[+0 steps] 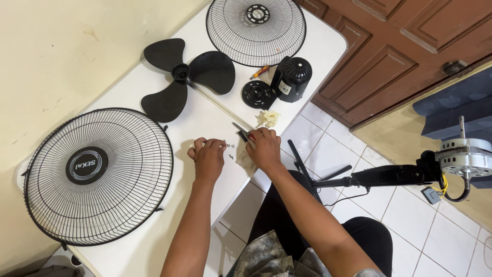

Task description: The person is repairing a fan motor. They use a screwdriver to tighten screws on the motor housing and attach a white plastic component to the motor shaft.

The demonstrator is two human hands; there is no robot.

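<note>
My left hand (208, 155) rests on the white table (154, 225) with its fingers curled, pinching at small screws (229, 149) that lie between my hands. My right hand (265, 147) is closed around a slim dark tool (239, 132) whose tip pokes out toward the far side. Both hands sit close together at the table's right edge. What exactly the left fingertips hold is too small to tell.
A black front fan grille (100, 174) lies at the left, a black three-blade propeller (182, 74) behind my hands, a rear grille (256, 31) at the far end. A black motor cover (292, 77), round cap (258, 94), orange screwdriver (260, 72) and crumpled plastic (268, 118) lie nearby. The bare fan motor on its stand (461, 159) is at the right over tiled floor.
</note>
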